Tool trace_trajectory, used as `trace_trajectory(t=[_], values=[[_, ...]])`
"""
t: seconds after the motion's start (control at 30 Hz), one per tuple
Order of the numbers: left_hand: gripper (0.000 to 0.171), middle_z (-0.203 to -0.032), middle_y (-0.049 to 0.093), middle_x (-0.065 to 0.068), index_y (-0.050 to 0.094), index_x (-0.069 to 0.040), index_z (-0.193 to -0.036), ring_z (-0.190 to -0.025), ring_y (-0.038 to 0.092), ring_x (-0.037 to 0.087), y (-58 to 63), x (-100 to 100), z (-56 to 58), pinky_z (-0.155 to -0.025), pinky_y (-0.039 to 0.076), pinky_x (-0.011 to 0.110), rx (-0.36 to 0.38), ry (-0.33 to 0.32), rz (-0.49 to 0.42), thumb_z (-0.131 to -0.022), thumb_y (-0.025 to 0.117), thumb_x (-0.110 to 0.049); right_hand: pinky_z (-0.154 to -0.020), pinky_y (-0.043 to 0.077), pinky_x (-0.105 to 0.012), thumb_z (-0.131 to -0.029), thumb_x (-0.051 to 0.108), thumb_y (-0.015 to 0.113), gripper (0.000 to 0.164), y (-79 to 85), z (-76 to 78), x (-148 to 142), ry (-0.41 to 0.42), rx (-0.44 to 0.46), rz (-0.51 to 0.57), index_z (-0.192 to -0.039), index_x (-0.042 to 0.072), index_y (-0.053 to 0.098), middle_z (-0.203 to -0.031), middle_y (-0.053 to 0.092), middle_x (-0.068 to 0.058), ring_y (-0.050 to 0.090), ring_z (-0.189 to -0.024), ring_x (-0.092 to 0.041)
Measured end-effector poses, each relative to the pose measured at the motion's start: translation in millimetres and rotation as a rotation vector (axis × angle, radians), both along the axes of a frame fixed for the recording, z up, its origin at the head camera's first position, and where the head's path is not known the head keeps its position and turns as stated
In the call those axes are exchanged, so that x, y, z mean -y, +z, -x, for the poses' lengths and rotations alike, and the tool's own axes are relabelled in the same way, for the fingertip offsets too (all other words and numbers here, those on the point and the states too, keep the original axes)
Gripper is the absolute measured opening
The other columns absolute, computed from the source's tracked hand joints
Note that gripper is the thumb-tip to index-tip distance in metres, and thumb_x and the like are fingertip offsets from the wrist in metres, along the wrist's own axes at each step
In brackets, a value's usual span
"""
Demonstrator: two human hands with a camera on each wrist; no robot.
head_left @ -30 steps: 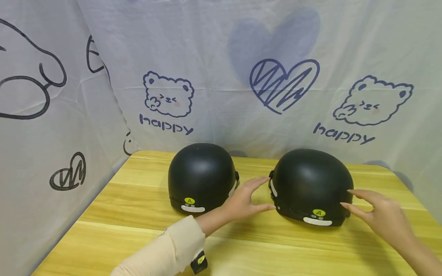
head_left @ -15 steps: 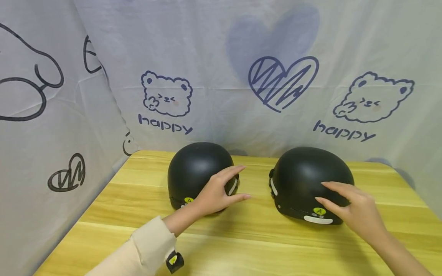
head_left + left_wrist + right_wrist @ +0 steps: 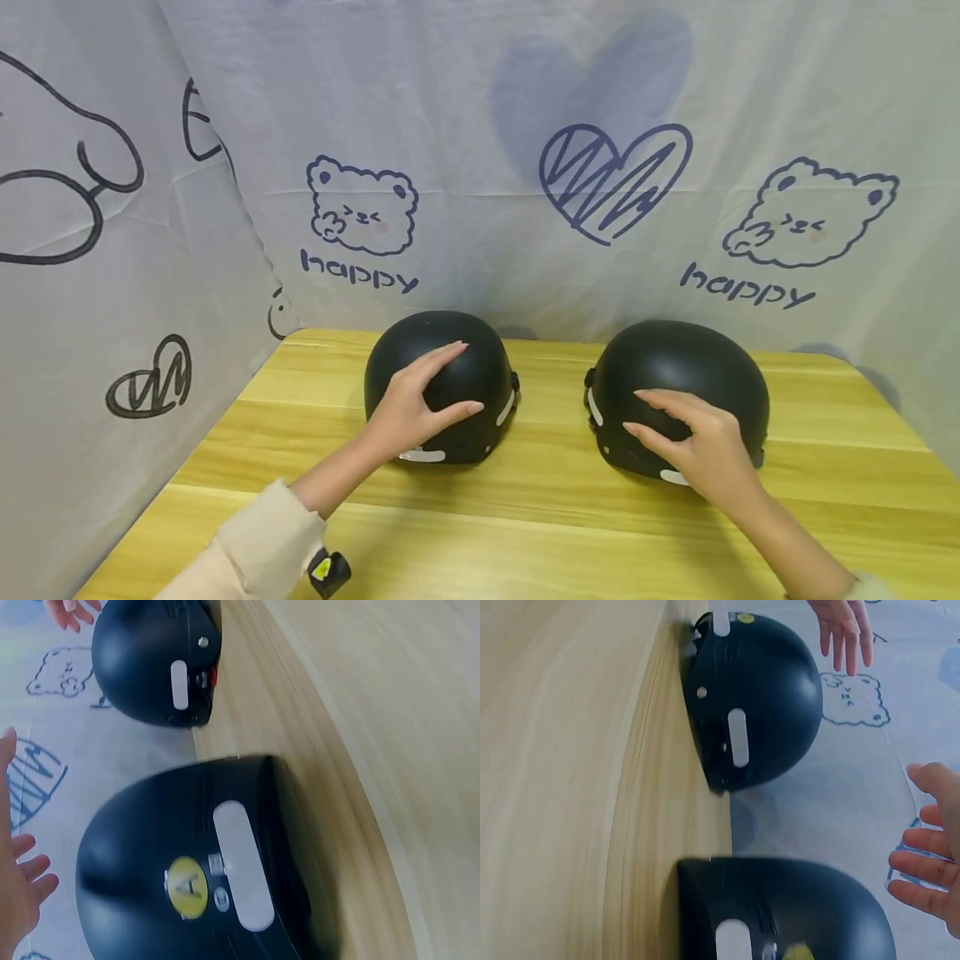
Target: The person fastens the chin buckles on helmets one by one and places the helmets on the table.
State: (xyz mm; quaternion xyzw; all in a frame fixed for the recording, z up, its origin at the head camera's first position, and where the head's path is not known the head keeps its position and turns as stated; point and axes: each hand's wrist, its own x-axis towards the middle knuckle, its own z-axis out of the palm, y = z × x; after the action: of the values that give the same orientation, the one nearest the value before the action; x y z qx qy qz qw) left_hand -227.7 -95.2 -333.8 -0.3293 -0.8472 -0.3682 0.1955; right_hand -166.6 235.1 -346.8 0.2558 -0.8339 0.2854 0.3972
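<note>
Two matte black helmets sit upright on the table. In the head view, my left hand overlaps the left helmet, with thumb and fingers spread and nothing between them. My right hand overlaps the right helmet in the same relaxed curve, also holding nothing. The left wrist view shows a yellow "A" sticker and a white strip on the left helmet, with a gap between shell and fingers. Likewise, in the right wrist view, the fingers stand apart from the right helmet.
The wood-grain table ends at a white cloth printed with bears, hearts and "happy". Another cloth wall stands along the left side. A small black device with a yellow mark hangs at my left sleeve.
Both hands have moved left: the left from beside the right helmet to over the left one, the right from the right helmet's far side to its front. The helmets stay in place.
</note>
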Motion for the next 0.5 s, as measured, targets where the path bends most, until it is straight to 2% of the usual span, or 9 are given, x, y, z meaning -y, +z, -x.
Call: trace_trajectory(t=[0.07, 0.1, 0.4, 0.5], values=[[0.072, -0.135, 0.052, 0.014, 0.049, -0.007, -0.134, -0.125, 0.049, 0.03, -0.2, 6.8, 0.7, -0.102, 0.041, 0.049, 0.005, 0.026, -0.011, -0.071, 0.08, -0.025, -0.088, 0.036, 0.001, -0.06, 0.01, 0.084, 0.04, -0.3, 1.8, 7.2, 0.003, 0.021, 0.009, -0.097, 0.004, 0.072, -0.092, 0.072, -0.011, 0.066, -0.086, -0.023], [0.073, -0.135, 0.052, 0.014, 0.049, -0.007, -0.135, -0.125, 0.049, 0.03, -0.6, 10.1, 0.8, -0.101, 0.041, 0.049, 0.012, 0.038, -0.017, -0.071, 0.08, -0.024, -0.087, 0.038, 0.0, -0.059, 0.008, 0.084, 0.041, -3.8, 5.0, 9.0, 0.015, 0.017, 0.024, -0.098, 0.006, 0.072, -0.094, 0.072, -0.009, 0.066, -0.086, -0.02], [0.077, -0.138, 0.048, 0.015, 0.043, -0.006, -0.137, -0.125, 0.047, 0.033, -9.1, 43.1, 1.4, -0.101, 0.039, 0.053, 0.091, 0.174, -0.075, -0.071, 0.08, -0.021, -0.083, 0.043, -0.003, -0.058, 0.004, 0.083, 0.044, -5.3, 13.0, 40.8, 0.032, 0.034, 0.055, -0.1, 0.002, 0.071, -0.096, 0.072, -0.011, 0.067, -0.085, -0.024], [0.082, -0.14, 0.044, 0.018, 0.037, -0.005, -0.141, -0.126, 0.045, 0.035, -18.2, 53.8, 3.4, -0.103, 0.038, 0.052, 0.157, 0.228, -0.103, -0.072, 0.079, -0.02, -0.078, 0.049, -0.012, -0.061, 0.005, 0.082, 0.047, -12.0, 17.3, 50.9, 0.02, 0.095, 0.084, -0.105, 0.002, 0.069, -0.1, 0.071, -0.012, 0.066, -0.086, -0.023]])
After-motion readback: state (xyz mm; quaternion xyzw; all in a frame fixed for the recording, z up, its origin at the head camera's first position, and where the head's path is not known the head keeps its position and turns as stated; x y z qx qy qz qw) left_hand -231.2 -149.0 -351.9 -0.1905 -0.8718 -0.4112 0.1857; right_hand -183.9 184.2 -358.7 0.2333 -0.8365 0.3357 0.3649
